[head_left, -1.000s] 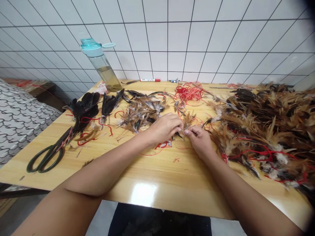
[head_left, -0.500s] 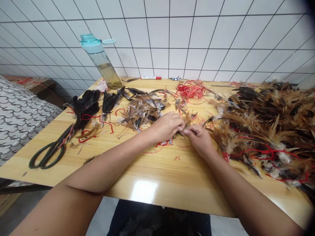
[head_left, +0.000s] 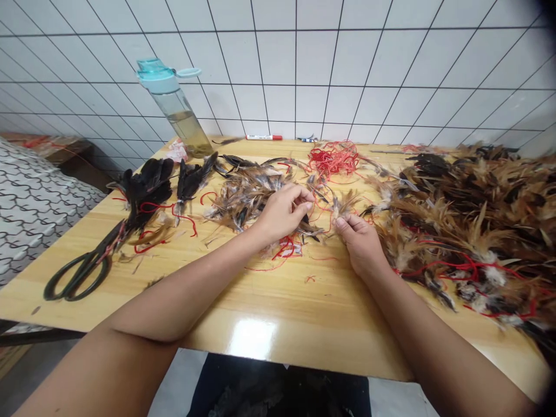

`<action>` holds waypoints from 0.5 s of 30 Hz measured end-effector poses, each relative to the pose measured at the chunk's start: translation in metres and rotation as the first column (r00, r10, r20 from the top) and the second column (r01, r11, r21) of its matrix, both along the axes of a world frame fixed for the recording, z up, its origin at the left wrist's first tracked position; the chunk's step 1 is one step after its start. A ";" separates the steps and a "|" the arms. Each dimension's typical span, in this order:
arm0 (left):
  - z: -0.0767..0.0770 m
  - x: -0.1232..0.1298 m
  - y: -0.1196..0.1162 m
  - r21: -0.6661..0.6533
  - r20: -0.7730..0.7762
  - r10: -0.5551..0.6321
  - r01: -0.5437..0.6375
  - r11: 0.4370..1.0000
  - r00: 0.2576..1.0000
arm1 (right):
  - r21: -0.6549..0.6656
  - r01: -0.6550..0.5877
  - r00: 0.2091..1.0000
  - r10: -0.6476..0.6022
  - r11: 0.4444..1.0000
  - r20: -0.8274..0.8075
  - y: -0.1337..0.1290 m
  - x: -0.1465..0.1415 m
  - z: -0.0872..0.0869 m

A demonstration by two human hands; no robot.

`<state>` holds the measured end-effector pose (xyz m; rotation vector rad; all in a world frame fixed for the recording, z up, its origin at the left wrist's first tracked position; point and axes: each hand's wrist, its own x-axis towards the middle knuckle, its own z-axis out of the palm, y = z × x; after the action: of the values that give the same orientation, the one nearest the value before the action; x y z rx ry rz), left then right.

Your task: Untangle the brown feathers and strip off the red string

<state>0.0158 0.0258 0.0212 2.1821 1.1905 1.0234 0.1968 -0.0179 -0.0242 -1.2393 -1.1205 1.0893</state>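
Note:
My right hand (head_left: 360, 237) pinches the base of a small bunch of brown feathers (head_left: 345, 204) between thumb and forefinger, its fluffy tips pointing up and away. To its left, my left hand (head_left: 286, 209) is loosely curled, with a gap between thumb and fingers and nothing visible in them. It hovers at the right edge of a loose pile of brown and grey feathers (head_left: 245, 194), partly covering it. Dark feathers and red string (head_left: 286, 246) lie below this hand. A tangle of red string (head_left: 332, 159) sits behind both hands.
A large heap of brown feathers (head_left: 486, 202) with red ties fills the table's right side. At left lie black scissors (head_left: 80, 275), black feather bundles (head_left: 150, 185) and a leaning-looking water bottle (head_left: 178, 110). A red marker (head_left: 264, 138) lies by the tiled wall.
My hands were together at the feather bunch; now they are apart. The left has moved slightly left toward the loose pile, while the right keeps the bunch, shifted slightly right.

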 end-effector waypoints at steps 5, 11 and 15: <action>-0.007 0.009 -0.005 -0.248 0.058 -0.148 0.158 0.956 0.987 | 0.064 -0.030 0.987 0.020 0.997 0.160 0.000 0.000 -0.004; -0.015 0.015 -0.010 -0.350 0.131 -0.153 0.190 0.917 0.980 | 0.129 -0.092 0.915 0.033 0.987 0.402 0.001 -0.001 -0.009; -0.017 0.017 -0.011 -0.347 0.131 -0.126 0.165 0.923 0.983 | 0.156 -0.107 0.905 0.031 0.982 0.425 0.001 -0.001 -0.007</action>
<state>0.0325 0.0144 0.0045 1.8755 1.0529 0.7803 0.1954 -0.0165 -0.0315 -1.3359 -1.5647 0.7678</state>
